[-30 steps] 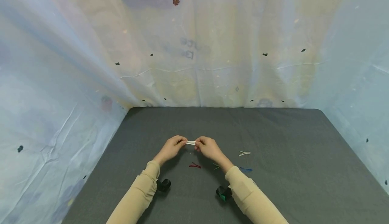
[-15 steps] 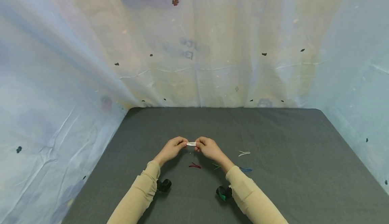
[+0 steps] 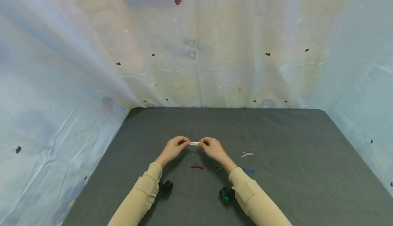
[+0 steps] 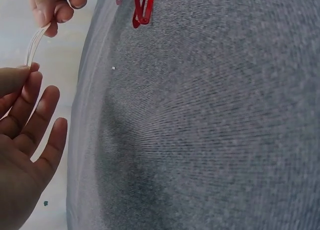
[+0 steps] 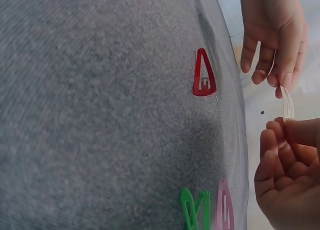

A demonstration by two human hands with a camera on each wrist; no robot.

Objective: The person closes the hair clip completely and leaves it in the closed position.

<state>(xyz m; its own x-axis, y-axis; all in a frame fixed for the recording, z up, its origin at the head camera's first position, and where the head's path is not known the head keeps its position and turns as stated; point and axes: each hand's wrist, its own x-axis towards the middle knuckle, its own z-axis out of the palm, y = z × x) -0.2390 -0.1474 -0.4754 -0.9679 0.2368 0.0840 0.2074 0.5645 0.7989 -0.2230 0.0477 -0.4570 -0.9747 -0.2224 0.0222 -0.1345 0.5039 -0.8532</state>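
Observation:
A white snap hair clip [image 3: 194, 144] is held in the air between both hands. My left hand [image 3: 174, 148] pinches one end between thumb and index finger; in the left wrist view the other fingers are spread. Pinching the opposite end, my right hand [image 3: 213, 149] has its remaining fingers loosely bent. The clip [image 5: 288, 103] looks slightly bowed in the right wrist view. Below the hands, a red snap clip [image 3: 197, 166] lies on the dark grey cloth. A green snap clip [image 5: 196, 209], partly cut off by the frame, lies beside a pink one [image 5: 225, 205].
On the right side of the grey-covered table [image 3: 291, 185] lie a pale clip [image 3: 247, 154] and a blue clip [image 3: 249, 170], the blue one partly behind the right forearm. A tiny pale speck [image 4: 113, 68] rests on the cloth. Patterned curtains [image 3: 227, 48] surround the table.
Both hands stay nearly in place, still pinching the white hair clip. They have shifted up very slightly since half a second ago. The clips on the table have not moved.

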